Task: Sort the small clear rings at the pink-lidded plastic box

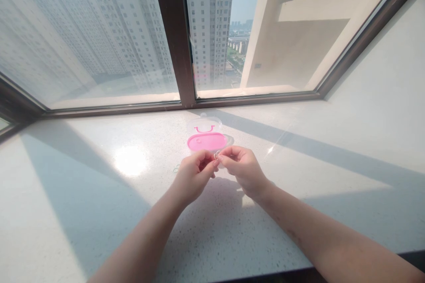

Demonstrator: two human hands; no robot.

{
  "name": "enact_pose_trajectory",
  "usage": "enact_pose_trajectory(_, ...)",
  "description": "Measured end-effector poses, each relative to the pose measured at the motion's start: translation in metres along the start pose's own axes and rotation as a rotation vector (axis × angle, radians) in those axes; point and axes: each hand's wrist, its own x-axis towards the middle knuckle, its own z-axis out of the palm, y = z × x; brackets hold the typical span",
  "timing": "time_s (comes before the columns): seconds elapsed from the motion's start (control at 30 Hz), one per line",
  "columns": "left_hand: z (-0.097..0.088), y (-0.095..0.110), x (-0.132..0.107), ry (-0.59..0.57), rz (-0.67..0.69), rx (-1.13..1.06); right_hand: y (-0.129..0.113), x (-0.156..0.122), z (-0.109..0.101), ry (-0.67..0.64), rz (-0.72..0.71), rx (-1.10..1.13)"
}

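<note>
My left hand (194, 172) and my right hand (241, 168) meet over a white stone sill (99, 194), fingers curled and pinched together. Between the fingertips they grip a very small, pale ring-like item (216, 156) that I cannot name. Just beyond the hands lies an open small case (207, 140) with a pink tray and a clear lid that carries a pink handle mark. The hands hover close to the case's near edge without touching it.
A dark window frame (175, 53) runs along the back of the sill, with tall buildings outside. A tiny greenish item (175, 169) lies on the sill left of my left hand. The sill's front edge (299, 272) is near my forearms.
</note>
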Motion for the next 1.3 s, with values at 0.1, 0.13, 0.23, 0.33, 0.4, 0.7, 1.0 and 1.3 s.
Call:
enact_pose_trajectory(0.1,0.002,0.000,-0.001,0.034,0.010,-0.031,0.001,0.000,-0.001,0.031,-0.028,-0.020)
enact_pose_trajectory(0.13,0.003,0.001,-0.001,0.042,0.015,-0.028,0.002,-0.001,-0.001,0.030,-0.038,-0.016)
enact_pose_trajectory(0.23,0.003,0.003,-0.001,0.061,0.017,-0.003,0.003,-0.001,-0.001,0.001,-0.051,0.000)
enact_pose_trajectory(0.33,0.002,0.004,-0.001,0.072,0.010,0.018,0.004,-0.001,-0.002,-0.008,-0.038,0.010)
enact_pose_trajectory(0.4,0.000,0.005,0.000,0.074,0.019,0.038,0.005,0.001,-0.003,0.018,-0.016,0.015)
enact_pose_trajectory(0.7,-0.021,0.004,0.004,0.064,0.033,0.114,0.008,0.004,-0.008,0.031,0.034,0.009)
enact_pose_trajectory(1.0,-0.027,0.000,0.004,-0.037,0.039,0.080,0.005,-0.002,-0.003,0.001,0.053,-0.007)
enact_pose_trajectory(1.3,-0.023,-0.004,0.004,-0.114,0.057,0.104,0.000,-0.004,0.000,-0.029,0.023,0.008)
